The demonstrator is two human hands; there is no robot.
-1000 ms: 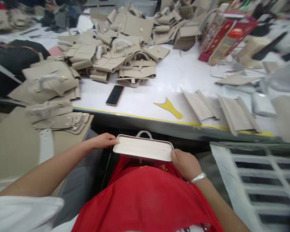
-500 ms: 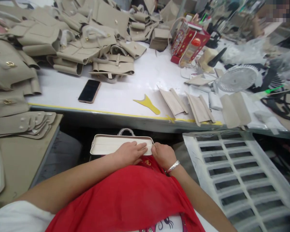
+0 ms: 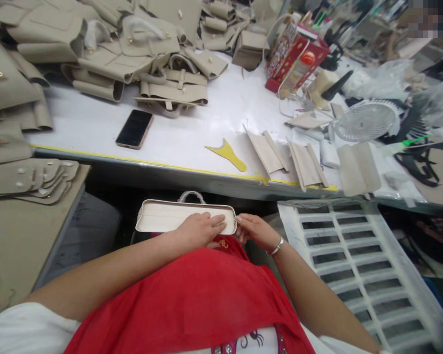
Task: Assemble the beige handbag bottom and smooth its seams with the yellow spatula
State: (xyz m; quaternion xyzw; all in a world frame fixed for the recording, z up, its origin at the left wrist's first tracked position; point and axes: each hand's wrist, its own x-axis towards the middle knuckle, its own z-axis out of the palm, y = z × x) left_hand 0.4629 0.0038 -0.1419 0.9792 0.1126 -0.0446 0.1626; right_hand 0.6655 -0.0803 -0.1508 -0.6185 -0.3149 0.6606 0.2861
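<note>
A cream handbag (image 3: 162,216) lies at my lap with a long flat side facing up and its rim running around it. A handle (image 3: 192,195) in clear wrapping arches from its far side. My left hand (image 3: 203,228) holds the bag, fingers laid across the flat panel near the right end and thumb at the near edge. At the bag's right end, my right hand (image 3: 253,230) pinches the edge with thumb and fingertips. Whether a small piece sits between those fingertips cannot be made out. The bag's lower part is hidden.
Beyond the table edge lie a phone (image 3: 135,129), a yellow forked template (image 3: 228,154) and folded beige pieces (image 3: 268,152). Beige bags (image 3: 133,59) are heaped at the back left. A white slatted rack (image 3: 349,246) stands right; a fan (image 3: 367,120) lies behind it.
My right hand has loosened from a tight curl at the bag's corner; its fingers now reach out to the edge from farther right. My left hand keeps its place on the bag.
</note>
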